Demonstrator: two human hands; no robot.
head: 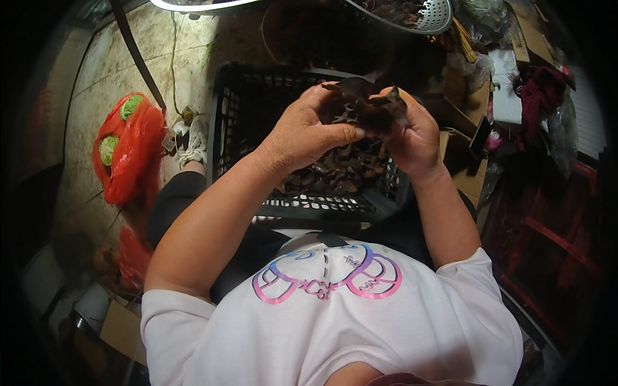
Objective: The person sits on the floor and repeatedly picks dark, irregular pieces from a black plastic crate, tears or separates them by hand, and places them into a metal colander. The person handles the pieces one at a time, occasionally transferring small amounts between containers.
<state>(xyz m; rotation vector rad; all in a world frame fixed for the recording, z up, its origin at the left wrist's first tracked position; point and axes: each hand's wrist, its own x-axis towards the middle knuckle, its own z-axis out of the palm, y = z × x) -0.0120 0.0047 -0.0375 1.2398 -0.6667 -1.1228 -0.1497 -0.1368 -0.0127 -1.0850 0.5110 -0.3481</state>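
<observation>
Both hands are raised over a black plastic crate (219, 111) with slotted walls. Between them is a dark brown, ruffled clump that looks like wood ear fungus (362, 103). My left hand (311, 128) pinches its left side, with the thumb laid along the near edge. On the right side, my right hand (417, 132) grips the same clump, its fingers partly hidden behind. Below, many loose brown pieces of the same kind (333, 171) lie on the crate's bottom. Shadow hides much of the crate's far left.
A perforated colander (437, 17) holding dark pieces is at the top right; a white rim (207, 6) shows at the top left. On the floor to the left lies a red plastic bag (140, 140) with green cabbages (109, 149). Cardboard (463, 169) stands right of the crate.
</observation>
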